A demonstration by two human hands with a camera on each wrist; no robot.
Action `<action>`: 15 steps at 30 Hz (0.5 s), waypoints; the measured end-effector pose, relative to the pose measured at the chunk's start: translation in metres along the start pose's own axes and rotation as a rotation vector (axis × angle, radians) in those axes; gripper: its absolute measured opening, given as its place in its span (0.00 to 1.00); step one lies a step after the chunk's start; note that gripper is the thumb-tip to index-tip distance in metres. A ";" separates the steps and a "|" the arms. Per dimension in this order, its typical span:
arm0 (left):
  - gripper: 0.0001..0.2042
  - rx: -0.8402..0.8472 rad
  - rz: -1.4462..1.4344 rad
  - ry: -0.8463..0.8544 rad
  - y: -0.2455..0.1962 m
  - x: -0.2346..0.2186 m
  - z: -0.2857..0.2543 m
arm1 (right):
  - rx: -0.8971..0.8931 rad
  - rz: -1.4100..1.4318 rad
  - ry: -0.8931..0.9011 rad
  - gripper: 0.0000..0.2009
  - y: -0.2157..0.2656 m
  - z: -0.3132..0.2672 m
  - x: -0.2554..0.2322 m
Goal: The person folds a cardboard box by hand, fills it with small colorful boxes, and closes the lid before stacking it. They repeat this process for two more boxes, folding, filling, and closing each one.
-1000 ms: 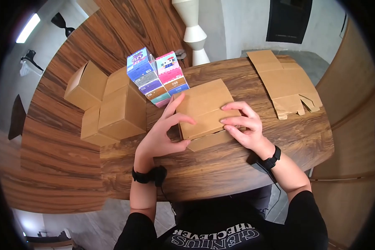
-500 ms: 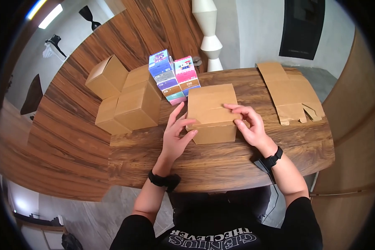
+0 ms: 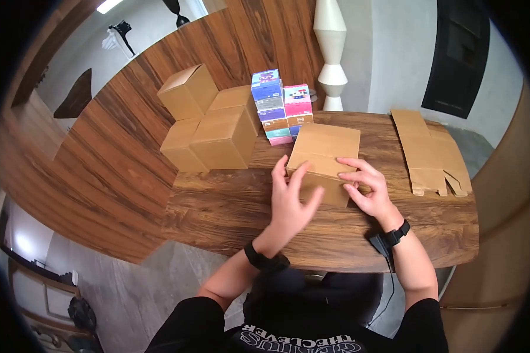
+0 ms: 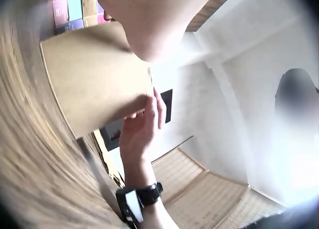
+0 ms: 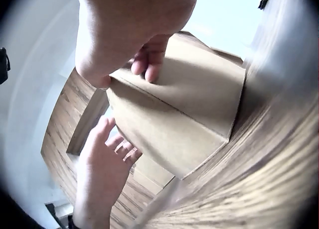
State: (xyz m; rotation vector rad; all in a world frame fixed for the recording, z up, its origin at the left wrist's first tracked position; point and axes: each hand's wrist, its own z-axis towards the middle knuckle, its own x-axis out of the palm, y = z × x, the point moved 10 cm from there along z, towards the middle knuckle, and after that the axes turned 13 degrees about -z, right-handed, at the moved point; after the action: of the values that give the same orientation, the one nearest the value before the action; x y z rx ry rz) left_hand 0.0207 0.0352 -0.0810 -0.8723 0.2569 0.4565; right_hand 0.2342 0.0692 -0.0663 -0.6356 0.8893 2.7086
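Observation:
A closed cardboard box point(image 3: 328, 144) sits on the wooden table point(image 3: 229, 200) in front of the person. Its top bears a crosswise seam, and its front face point(image 5: 159, 119) shows in the right wrist view. The left hand point(image 3: 290, 203) is spread at the box's front left corner, thumb lifted off to the front and fingertips by the lid's edge. At the opposite front corner, the right hand point(image 3: 371, 188) holds the box. Its fingers lie on the top and bend down against the right side point(image 5: 199, 84), with the thumb at the front edge.
Several cardboard boxes point(image 3: 221, 141) are piled at the left. Colourful small boxes point(image 3: 281, 109) stand stacked behind the held box. A flattened carton point(image 3: 433, 156) lies at the table's right. White column point(image 3: 333, 53) rises behind. A cable point(image 3: 390, 265) hangs from the right wrist.
The head view has swung left, so everything appears further right. The box has turned and its front face shows more. The left hand's thumb has come off the box; the right hand stays on its corner.

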 end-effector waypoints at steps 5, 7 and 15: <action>0.60 -0.070 0.103 -0.105 -0.013 0.010 -0.012 | -0.185 0.007 0.092 0.15 0.040 -0.003 0.018; 0.58 -0.077 0.134 -0.128 -0.011 0.007 -0.013 | -0.159 0.104 0.160 0.18 0.054 -0.008 0.029; 0.51 0.033 0.017 -0.097 -0.011 -0.042 -0.029 | -0.171 0.039 -0.217 0.19 0.043 -0.021 0.005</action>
State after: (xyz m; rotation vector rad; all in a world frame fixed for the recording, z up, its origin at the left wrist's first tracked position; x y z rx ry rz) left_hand -0.0115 -0.0052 -0.0746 -0.8138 0.1818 0.5074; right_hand 0.2219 0.0229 -0.0619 -0.3474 0.6283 2.8413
